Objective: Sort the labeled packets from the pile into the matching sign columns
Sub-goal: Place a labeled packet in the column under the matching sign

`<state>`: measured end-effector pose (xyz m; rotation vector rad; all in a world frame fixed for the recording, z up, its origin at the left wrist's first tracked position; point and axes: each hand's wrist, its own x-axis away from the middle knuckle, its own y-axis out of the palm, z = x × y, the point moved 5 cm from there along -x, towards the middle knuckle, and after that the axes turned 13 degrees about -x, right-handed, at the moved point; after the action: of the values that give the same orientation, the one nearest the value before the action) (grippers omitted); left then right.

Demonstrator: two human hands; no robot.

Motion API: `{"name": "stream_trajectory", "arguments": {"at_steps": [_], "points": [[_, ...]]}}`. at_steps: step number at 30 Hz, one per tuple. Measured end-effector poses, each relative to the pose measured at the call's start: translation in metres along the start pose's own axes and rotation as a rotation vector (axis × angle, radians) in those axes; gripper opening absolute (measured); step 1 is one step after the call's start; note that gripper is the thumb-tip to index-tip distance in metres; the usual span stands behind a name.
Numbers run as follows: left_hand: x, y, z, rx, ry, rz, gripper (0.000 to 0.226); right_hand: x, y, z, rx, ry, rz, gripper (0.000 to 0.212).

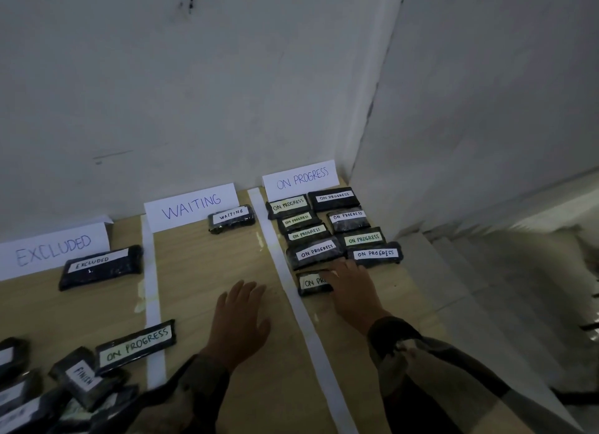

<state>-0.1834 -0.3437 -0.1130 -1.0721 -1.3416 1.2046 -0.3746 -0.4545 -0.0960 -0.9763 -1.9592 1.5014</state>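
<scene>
Right hand (351, 291) rests flat, fingers released, on a packet (312, 282) at 3 o'clock; left hand (240, 321) lies open on the worktop (207, 271).

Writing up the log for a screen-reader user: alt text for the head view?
Right hand rests on a black packet at the near end of the ON PROGRESS column, below the sign. Left hand lies flat on the table in the WAITING column; unsorted pile at lower left.
</scene>
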Motion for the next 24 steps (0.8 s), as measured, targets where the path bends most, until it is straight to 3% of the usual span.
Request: {"name": "stream_trajectory", "arguments": {"at_steps": [4, 12, 24], "points": [[-0.003, -0.003, 0.005, -0.01, 0.006, 0.008, 0.067, 0.003, 0.01, -0.003, -0.112, -0.049, -0.027, 0.033], [-0.009, -0.003, 0.018, 0.032, 0.046, -0.043, 0.067, 0.006, 0.014, 0.002, -0.085, -0.044, -0.018, 0.052], [-0.005, 0.001, 0.016, 0.1, 0.07, -0.107, 0.067, 0.013, 0.007, -0.005, -0.124, -0.036, 0.048, 0.046]]}}
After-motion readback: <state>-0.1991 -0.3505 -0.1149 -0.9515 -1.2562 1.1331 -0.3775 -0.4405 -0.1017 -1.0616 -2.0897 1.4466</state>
